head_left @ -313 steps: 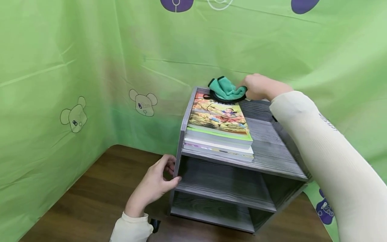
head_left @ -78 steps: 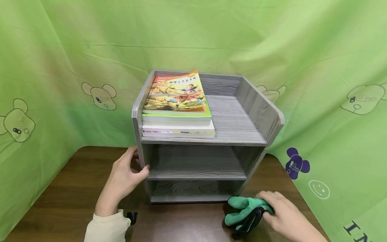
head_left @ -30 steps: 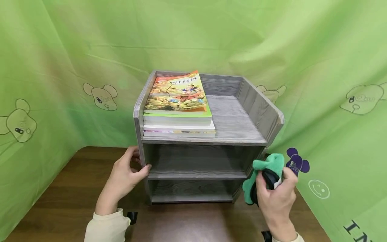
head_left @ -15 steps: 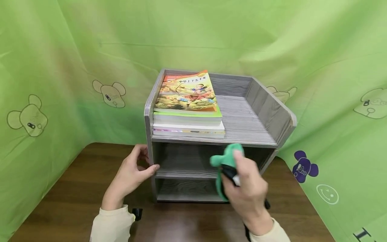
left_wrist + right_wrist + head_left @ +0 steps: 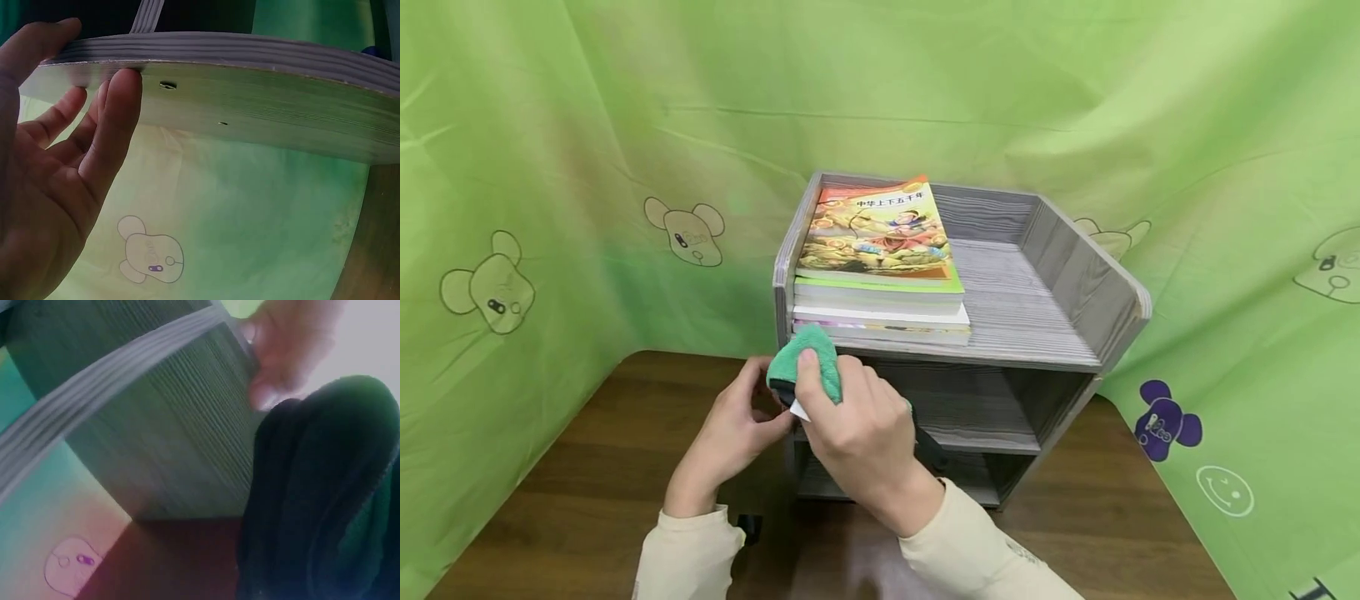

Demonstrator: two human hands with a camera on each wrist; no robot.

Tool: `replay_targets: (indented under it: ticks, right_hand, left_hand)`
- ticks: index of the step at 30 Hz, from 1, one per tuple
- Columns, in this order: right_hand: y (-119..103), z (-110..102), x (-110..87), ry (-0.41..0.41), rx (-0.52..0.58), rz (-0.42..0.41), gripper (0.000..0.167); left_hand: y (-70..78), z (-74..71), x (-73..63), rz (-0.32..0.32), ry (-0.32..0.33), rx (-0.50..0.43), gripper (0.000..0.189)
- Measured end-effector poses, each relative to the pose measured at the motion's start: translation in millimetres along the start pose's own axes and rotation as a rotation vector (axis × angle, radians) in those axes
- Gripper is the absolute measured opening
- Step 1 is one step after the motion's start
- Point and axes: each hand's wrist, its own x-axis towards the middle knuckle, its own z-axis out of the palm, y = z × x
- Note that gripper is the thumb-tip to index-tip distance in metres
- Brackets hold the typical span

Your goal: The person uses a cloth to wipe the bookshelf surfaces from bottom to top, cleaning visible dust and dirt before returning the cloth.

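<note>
A small grey wood-grain shelf unit (image 5: 1060, 308) stands on the table, with a stack of books (image 5: 880, 242) on the left of its top. My left hand (image 5: 722, 437) grips the front edge of its left side panel; in the left wrist view, the thumb and fingertips lie on opposite sides of that panel (image 5: 269, 94). My right hand (image 5: 865, 433) holds a bunched green cloth (image 5: 808, 362) with black edging and a white tag, near the upper left front edge. Whether the cloth touches the wood cannot be told. In the right wrist view the cloth (image 5: 319, 506) looks dark and folded.
The brown wooden table (image 5: 602, 450) extends around the unit. Green curtains (image 5: 700, 92) printed with bear faces hang close behind and on both sides. Raised side and back panels (image 5: 1090, 283) border the unit's top; two shelf compartments open to the front below.
My right hand has carried the green cloth leftward from the unit's right side to its left front edge. The left hand keeps its grip. The head view has turned slightly left.
</note>
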Motion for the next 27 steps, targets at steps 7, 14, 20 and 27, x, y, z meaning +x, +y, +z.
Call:
replay_targets:
  ticks: [7,14,20,27]
  right_hand:
    - [0.7,6.3,-0.4,0.029,-0.061,-0.001,0.019]
    - [15.4,-4.5,-11.7,0.033,-0.078,0.041,0.018]
    - [32.2,-17.6,-25.6,0.043,-0.078,0.087,0.015]
    - [55.8,-39.4,-45.9,0.076,-0.088,0.173,0.026]
  left_hand:
    - [2.5,2.7,0.5,0.021,0.025,0.025,0.052]
    - [3.1,4.3,0.6,0.052,0.065,0.069,0.048]
    - [2.4,5.2,-0.5,0.027,0.081,0.118,0.048]
    - [2.9,7.3,1.4,0.032,0.08,0.104,0.049]
